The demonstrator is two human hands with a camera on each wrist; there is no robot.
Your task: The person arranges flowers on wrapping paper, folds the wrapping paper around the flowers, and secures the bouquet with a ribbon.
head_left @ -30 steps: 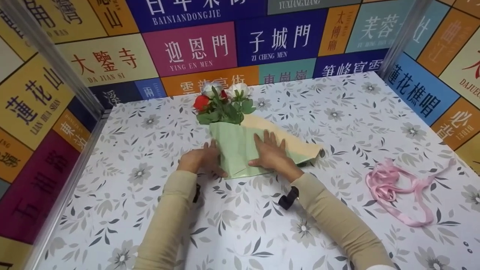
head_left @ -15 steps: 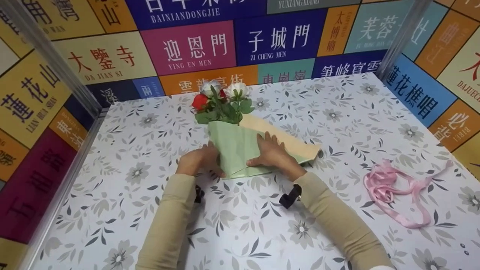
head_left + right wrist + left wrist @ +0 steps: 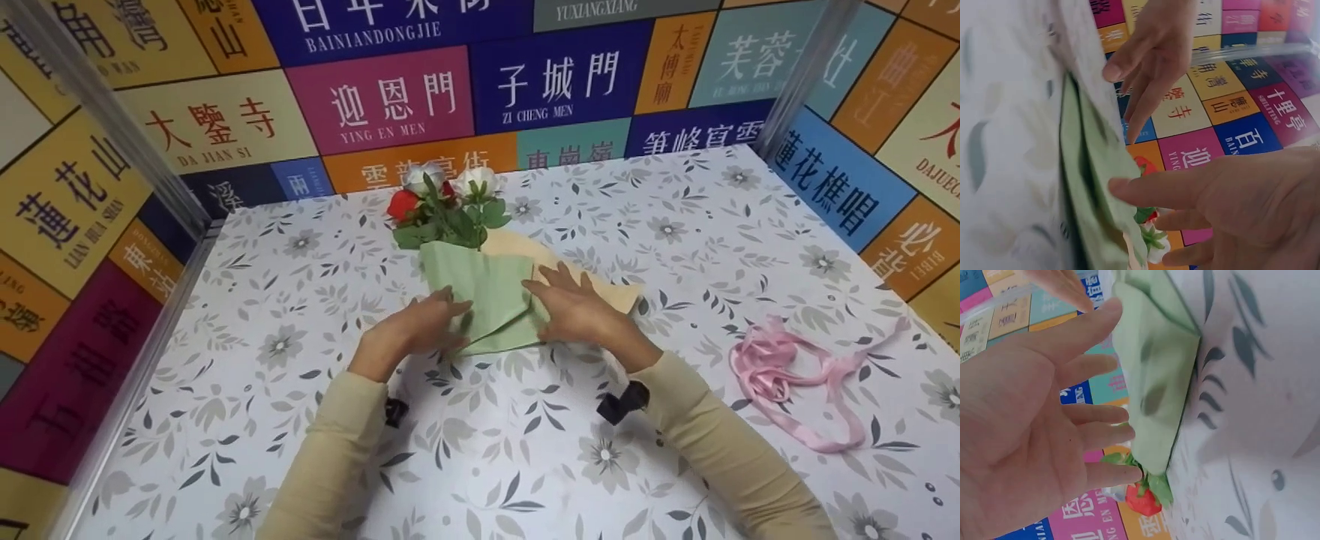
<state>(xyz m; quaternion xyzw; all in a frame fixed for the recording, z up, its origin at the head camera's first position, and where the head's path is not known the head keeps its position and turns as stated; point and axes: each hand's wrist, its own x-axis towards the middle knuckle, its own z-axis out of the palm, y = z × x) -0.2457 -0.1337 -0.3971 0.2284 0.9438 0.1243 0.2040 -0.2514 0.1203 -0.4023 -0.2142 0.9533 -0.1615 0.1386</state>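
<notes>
A bunch of artificial-looking roses, with a red rose (image 3: pixel 403 204) and a white rose (image 3: pixel 477 181) among green leaves, lies partly wrapped in green paper (image 3: pixel 491 281) with a cream side (image 3: pixel 622 294) showing at the right. A diagonal fold crosses the paper's lower part. My left hand (image 3: pixel 412 330) hovers over the paper's left edge; the left wrist view shows its fingers nearly straight and spread, gripping nothing. At the paper's right side is my right hand (image 3: pixel 589 315), thumb and fingers extended and apart, with the thumb tip (image 3: pixel 1120 188) close over the green paper.
A loose tangle of pink ribbon (image 3: pixel 780 375) lies on the right of the table. The floral tablecloth (image 3: pixel 510 465) covers the tabletop. Printed panels (image 3: pixel 382 94) stand behind and at both sides.
My right hand has shifted right along the paper, and my left hand has come in over its left edge. A diagonal fold now shows plainly across the green paper. The ribbon stays put.
</notes>
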